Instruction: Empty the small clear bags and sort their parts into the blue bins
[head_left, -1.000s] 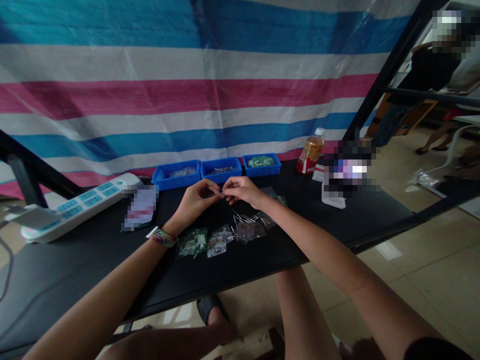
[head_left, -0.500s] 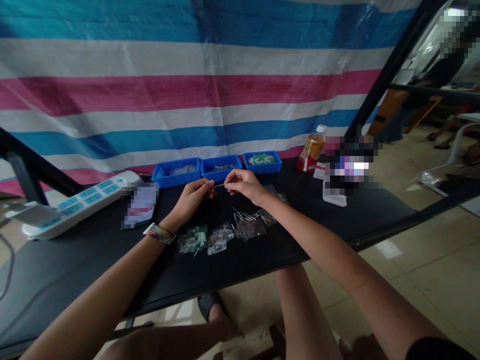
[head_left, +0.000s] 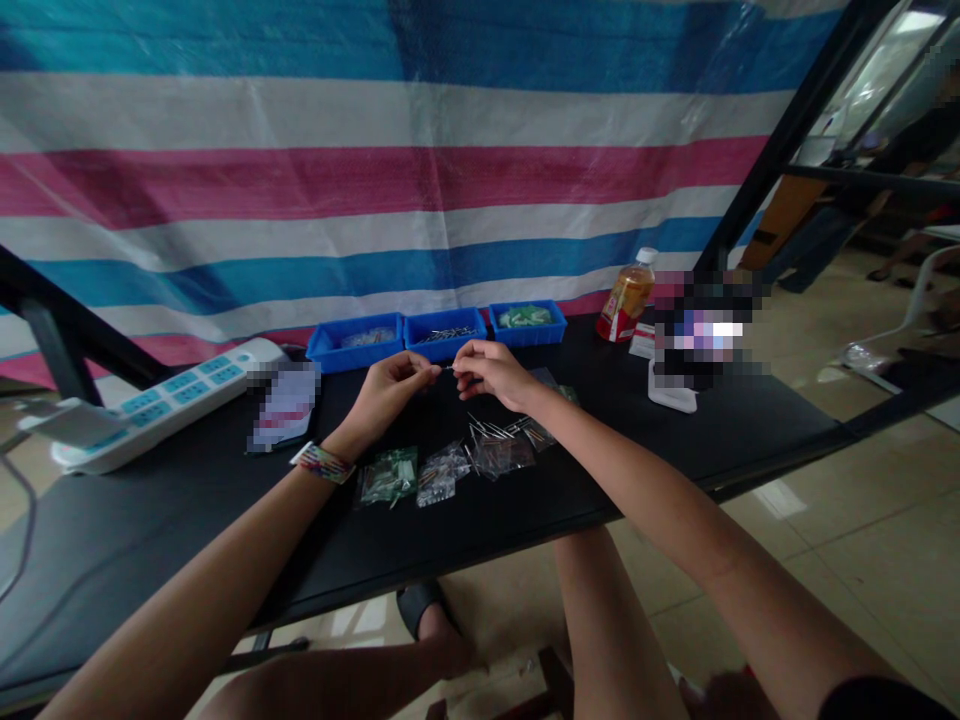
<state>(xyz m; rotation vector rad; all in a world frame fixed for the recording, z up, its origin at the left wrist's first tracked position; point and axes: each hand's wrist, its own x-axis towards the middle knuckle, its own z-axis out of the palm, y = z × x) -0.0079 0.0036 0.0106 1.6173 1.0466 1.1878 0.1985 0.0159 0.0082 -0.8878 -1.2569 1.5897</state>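
A short, thin metal rod point(head_left: 448, 368) spans the small gap between my two hands, above the black table just in front of the blue bins. My left hand point(head_left: 395, 390) pinches its left end between thumb and forefinger. On the other end, my right hand point(head_left: 491, 374) has its fingertips closed. The rod's exact kind is too small to make out. Nearer to me lie loose metal rods point(head_left: 491, 430), a clear bag of thin parts point(head_left: 504, 458), a clear bag with pale pieces point(head_left: 442, 472) and a bag of green pieces point(head_left: 390, 476).
Three blue bins stand in a row: one with clear pieces point(head_left: 315, 352), one with metal parts point(head_left: 420, 350), one with green pieces point(head_left: 559, 330). A power strip point(head_left: 180, 400) and phone point(head_left: 285, 405) lie left. A drink bottle point(head_left: 627, 300) stands right, before a striped tarp point(head_left: 300, 180).
The fingers of both hands have shifted slightly around the thin rod, my left thumb reaching further right. The whole view has tilted a little; the bins and bags stay in place.
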